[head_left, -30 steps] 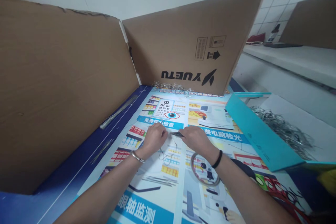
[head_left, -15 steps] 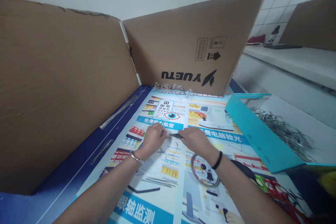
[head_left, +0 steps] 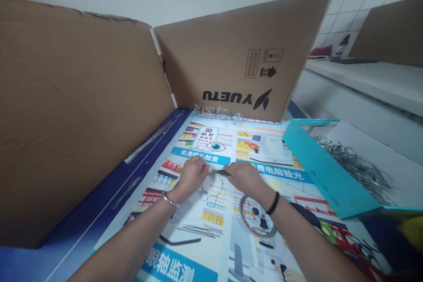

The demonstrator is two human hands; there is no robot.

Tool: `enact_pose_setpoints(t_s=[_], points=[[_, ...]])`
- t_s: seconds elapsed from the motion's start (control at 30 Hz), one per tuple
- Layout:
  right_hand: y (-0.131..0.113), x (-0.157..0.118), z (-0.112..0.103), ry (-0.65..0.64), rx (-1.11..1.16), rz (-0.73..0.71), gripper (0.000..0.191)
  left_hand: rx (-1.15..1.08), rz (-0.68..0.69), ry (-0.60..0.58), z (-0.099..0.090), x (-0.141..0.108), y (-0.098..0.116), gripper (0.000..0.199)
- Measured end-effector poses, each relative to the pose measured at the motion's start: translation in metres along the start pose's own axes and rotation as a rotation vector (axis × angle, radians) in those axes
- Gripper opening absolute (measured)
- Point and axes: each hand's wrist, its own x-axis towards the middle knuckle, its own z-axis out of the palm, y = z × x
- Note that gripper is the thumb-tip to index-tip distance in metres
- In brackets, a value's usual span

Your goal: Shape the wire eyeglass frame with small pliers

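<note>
My left hand and my right hand are close together over a printed poster that covers the table. Between them lies a thin wire eyeglass frame; the left fingers pinch one end of it. My right hand grips a small dark tool whose tip points left toward the left fingers. A coil of wire lies under my right wrist.
Cardboard panels wall off the left and the back. A teal tray with a heap of metal wire parts stands at the right. Thin metal rods lie by the left panel, red frames at lower right.
Both hands stay together on the wire frame and tool with only slight shifts; the view has tilted a little.
</note>
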Motion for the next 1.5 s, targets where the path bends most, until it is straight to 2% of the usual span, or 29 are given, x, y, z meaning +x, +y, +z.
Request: enact_pose_setpoints(t_s=[0.43, 0.5, 0.63, 0.77, 0.87, 1.07, 1.23, 1.33, 1.5], points=[[0.0, 0.001, -0.003, -0.009, 0.125, 0.086, 0.024, 0.007, 0.011, -0.041, 0.0, -0.001, -0.003, 0.013], [0.001, 0.001, -0.002, 0.002, 0.129, 0.098, 0.025, -0.018, 0.016, -0.04, 0.001, -0.002, -0.004, 0.01], [0.001, 0.001, 0.0, 0.021, 0.126, 0.107, 0.025, -0.087, 0.055, -0.039, 0.004, -0.002, -0.005, 0.024], [0.001, 0.001, 0.001, 0.012, 0.125, 0.11, 0.025, -0.162, 0.09, -0.094, 0.006, 0.0, -0.003, 0.019], [0.002, 0.001, 0.0, 0.011, 0.118, 0.109, 0.026, -0.183, 0.049, -0.089, 0.006, 0.002, -0.003, 0.017], [0.002, 0.0, -0.003, 0.055, 0.068, 0.124, 0.031, -0.093, -0.021, -0.053, 0.001, 0.008, -0.005, 0.012], [0.0, -0.003, -0.005, 0.077, 0.061, 0.157, 0.038, 0.023, 0.011, -0.172, -0.006, 0.018, 0.001, 0.014], [0.004, -0.004, -0.009, 0.047, 0.102, 0.204, 0.037, 0.089, 0.006, -0.253, -0.005, 0.024, 0.005, 0.012], [0.014, -0.006, -0.013, -0.005, 0.108, 0.132, 0.024, 0.102, 0.017, -0.254, 0.005, 0.027, 0.007, 0.01]])
